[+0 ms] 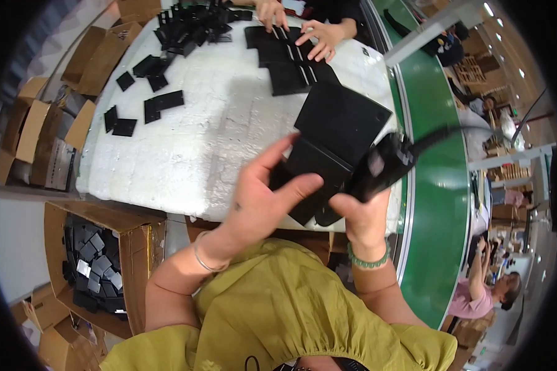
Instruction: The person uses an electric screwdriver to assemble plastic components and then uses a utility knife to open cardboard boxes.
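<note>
left hand (263,195): flat matte black panel (309,170) pinched at frame centre, over white foam table (192,142)
right hand (362,213): clenched round one corded black tool (384,164)
cardboard boxes: one (136,247) lower left, black parts inside

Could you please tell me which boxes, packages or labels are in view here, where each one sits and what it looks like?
Open brown cardboard box: on the floor at the lower left, beside the white table, holding black and grey flat pieces.
Brown cardboard boxes: stacked at the far left, flaps open.
Brown cardboard boxes: by the table's upper left corner, tilted.
Brown cardboard boxes: bottom left corner, partly cut off.
Labels or screens: none I can make out.
</note>
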Available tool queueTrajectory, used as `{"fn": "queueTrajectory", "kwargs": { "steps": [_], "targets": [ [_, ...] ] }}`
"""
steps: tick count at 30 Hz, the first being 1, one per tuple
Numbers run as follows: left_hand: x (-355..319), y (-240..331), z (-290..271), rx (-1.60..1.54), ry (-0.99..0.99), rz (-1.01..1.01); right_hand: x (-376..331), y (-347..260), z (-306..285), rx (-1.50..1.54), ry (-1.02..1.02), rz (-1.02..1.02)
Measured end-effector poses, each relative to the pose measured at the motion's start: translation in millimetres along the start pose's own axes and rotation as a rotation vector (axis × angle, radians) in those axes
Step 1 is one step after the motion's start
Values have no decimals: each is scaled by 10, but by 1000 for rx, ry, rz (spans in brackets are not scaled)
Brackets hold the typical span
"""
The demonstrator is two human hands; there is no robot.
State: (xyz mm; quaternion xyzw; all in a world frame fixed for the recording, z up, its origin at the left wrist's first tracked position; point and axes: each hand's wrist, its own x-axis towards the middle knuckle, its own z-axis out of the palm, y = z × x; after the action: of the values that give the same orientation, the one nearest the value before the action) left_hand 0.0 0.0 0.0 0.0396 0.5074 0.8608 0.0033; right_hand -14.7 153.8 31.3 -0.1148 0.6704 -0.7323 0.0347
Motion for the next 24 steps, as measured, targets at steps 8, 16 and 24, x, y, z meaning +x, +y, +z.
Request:
{"fn": "queueTrajectory", "kwargs": {
  "steps": [8,16,24],
  "targets": [
    [-205,252,-513,-535,-234,-293,-138,-219,-26,147,-234,212],
    [-360,441,-525,-14,29,-303,13,78,50,-12,-214,76],
    [-334,568,-1333,422,319,-220,95,-83,-228,124,-71,195]
  ]
}}
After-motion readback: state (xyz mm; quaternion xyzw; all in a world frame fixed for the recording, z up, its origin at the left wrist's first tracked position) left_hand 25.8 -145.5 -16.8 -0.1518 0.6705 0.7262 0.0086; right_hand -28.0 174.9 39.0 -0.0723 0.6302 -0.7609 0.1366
